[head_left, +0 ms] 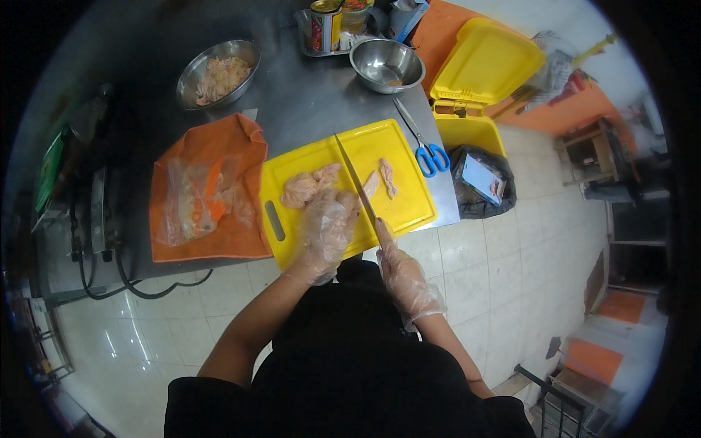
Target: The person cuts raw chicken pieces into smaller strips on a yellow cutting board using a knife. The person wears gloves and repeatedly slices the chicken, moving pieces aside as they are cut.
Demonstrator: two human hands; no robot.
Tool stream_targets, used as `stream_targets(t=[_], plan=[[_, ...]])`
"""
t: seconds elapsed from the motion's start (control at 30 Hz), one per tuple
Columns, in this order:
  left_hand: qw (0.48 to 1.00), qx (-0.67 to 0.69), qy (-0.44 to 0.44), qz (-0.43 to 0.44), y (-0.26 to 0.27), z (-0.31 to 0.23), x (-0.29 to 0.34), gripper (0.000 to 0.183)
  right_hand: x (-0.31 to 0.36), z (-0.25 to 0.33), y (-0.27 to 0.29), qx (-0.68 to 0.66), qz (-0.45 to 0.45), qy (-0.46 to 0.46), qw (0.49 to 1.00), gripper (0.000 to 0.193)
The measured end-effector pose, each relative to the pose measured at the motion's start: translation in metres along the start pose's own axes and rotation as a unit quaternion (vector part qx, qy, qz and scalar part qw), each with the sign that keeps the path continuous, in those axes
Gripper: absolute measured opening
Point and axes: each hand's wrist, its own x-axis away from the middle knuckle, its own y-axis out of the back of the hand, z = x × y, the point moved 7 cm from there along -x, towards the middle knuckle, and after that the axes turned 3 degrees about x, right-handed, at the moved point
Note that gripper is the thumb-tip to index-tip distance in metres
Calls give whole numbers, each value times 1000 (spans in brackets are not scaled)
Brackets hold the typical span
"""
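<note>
On a yellow cutting board (405,201) lies a lump of pale raw chicken (310,186). My left hand (328,228), in a clear plastic glove, is closed with curled fingers on the near right side of the meat, close to the blade. My right hand (401,274), gloved too, grips a long knife (353,171) by its handle, which the fingers mostly hide. The blade points away from me across the board, just right of my left fingers. Right of the blade, thin strips of chicken (387,179) rest on the board.
An orange cloth (171,237) with a plastic bag (197,197) on it adjoins the board. Behind stand a steel bowl of meat (252,62) and a second steel bowl (387,66). Blue-handled scissors (431,157) lie near the table's right edge, beside a yellow lidded bin (478,135).
</note>
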Motion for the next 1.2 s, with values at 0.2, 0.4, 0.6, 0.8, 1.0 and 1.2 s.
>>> stream_targets(t=[0.2, 0.4, 0.6, 0.8, 1.0, 1.2], plan=[[999, 43, 5, 21, -22, 10, -1, 11, -25, 3, -10, 23, -6, -49, 999, 67], [997, 51, -24, -53, -28, 14, 7, 12, -23, 20, -3, 2, -18, -42, 999, 67], [998, 52, 1, -30, -29, 16, 7, 16, -53, 33, 5, 33, -25, -28, 999, 66], [999, 22, 4, -37, -34, 19, 7, 10, -20, 27, 6, 17, -19, -33, 999, 65], [998, -15, -5, -59, -44, 21, 12, 12, -34, -9, -1, -4, -28, -37, 999, 68], [997, -7, -28, -69, -37, 19, 8, 4, -69, -32, 40, -18, -164, -1, 986, 59]])
